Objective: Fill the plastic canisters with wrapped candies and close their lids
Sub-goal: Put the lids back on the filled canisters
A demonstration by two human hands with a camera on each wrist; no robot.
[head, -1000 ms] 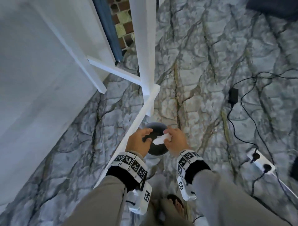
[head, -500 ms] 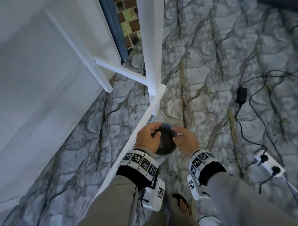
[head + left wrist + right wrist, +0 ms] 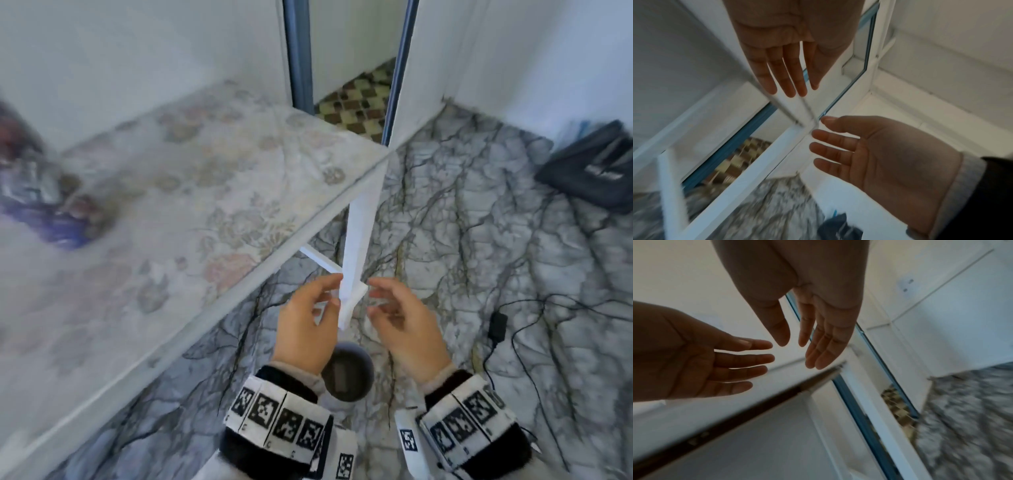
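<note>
Both hands are seen raised over the floor, palms turned toward each other, nothing held in either. The left hand (image 3: 305, 329) has its fingers loosely spread and nearly straight; in the left wrist view the fingers (image 3: 785, 76) are parted with light showing between them. The right hand (image 3: 404, 329) is likewise relaxed, fingers slightly bent and apart.

The round dark-lidded plastic canister (image 3: 347, 371) is standing upright on the grey veined marble-pattern floor (image 3: 479, 240), directly below and between the two wrists, nearer the body than the fingertips. Its lid appears seated; the contents cannot be made out. Both hands are about equally near it, the left perhaps slightly overlapping its rim from this angle.

The blurred heap of blue, red and silver wrapped candies (image 3: 41, 198) lies far to the left on the pale flower-patterned tabletop (image 3: 205, 192), well apart from both hands and higher than the canister. The left hand is judged the nearer one to it. Any further canister is not visible. The white table leg (image 3: 359, 240) stands between the hands and would need clearing on a leftward reach.
</note>
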